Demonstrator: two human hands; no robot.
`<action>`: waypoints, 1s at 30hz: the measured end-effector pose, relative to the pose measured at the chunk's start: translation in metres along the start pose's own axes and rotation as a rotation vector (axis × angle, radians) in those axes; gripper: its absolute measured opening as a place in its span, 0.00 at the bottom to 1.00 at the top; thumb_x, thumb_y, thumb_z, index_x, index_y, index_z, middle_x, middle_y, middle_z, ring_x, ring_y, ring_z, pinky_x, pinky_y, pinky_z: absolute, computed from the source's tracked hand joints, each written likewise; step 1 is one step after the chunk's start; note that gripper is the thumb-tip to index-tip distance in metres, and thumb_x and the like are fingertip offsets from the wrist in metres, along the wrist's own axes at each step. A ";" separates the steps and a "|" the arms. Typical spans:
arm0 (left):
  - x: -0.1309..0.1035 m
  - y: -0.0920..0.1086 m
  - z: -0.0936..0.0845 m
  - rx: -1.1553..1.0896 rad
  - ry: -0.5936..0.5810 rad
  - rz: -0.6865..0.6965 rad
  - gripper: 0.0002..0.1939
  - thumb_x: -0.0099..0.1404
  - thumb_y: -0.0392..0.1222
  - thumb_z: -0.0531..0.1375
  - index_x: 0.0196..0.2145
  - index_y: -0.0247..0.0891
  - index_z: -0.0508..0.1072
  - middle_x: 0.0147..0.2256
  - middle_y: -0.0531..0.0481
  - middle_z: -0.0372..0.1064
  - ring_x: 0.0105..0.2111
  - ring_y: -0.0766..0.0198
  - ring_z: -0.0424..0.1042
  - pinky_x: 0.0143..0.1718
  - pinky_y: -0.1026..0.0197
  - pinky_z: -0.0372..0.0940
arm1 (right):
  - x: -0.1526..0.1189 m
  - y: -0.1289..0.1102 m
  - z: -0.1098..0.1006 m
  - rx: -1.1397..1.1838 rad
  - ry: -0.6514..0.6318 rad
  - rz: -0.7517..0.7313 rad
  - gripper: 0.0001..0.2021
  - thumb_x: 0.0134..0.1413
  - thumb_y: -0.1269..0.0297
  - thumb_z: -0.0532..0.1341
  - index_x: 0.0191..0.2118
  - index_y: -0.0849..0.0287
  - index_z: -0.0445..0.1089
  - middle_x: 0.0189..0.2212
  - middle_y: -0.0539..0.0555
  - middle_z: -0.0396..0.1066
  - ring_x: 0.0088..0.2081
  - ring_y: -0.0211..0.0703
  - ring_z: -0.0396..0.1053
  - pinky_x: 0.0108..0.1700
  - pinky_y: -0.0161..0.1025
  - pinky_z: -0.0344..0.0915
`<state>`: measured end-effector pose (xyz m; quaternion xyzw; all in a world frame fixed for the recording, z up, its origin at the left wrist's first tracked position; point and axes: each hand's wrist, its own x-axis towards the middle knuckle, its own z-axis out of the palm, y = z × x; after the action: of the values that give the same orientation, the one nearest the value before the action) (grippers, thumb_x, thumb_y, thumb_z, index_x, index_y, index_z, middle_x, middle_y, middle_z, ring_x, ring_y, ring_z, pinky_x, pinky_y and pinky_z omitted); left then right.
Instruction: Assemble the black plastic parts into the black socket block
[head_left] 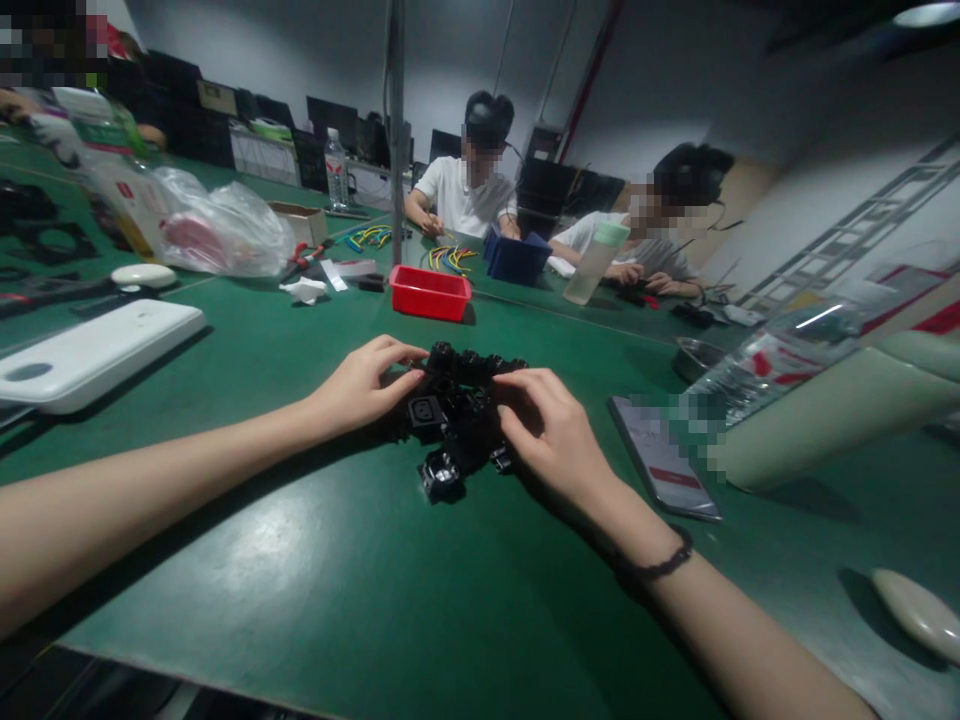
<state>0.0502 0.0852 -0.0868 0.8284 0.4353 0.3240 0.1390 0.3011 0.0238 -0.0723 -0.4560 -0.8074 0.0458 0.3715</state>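
Note:
A cluster of small black parts (469,425) lies on the green table in front of me, between my hands. My left hand (371,380) touches its left side, the fingers curved with a gap between thumb and forefinger. On the right side, my right hand (551,425) rests against the parts, fingers bent and thumb apart from them. Both hands look open around the pile. One black piece (441,475) with a shiny square face sits at the near edge of the cluster.
A red tray (430,293) stands behind the parts. To the right are a phone (664,460), a pale green bottle (832,410) and a clear bottle (787,350). A white device (97,355) lies left. Two people sit across the table near a blue bin (516,254).

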 end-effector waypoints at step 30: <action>0.073 0.016 -0.032 0.075 -0.502 0.309 0.17 0.62 0.41 0.60 0.48 0.36 0.74 0.46 0.46 0.75 0.45 0.61 0.74 0.49 0.60 0.66 | 0.021 0.010 -0.002 0.010 -0.135 0.027 0.11 0.59 0.67 0.55 0.46 0.59 0.70 0.41 0.57 0.72 0.42 0.47 0.70 0.44 0.45 0.68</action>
<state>0.0692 0.1330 -0.0241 0.9436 0.2677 0.1099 0.1607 0.3027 0.0450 -0.0634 -0.4608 -0.8242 0.0854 0.3180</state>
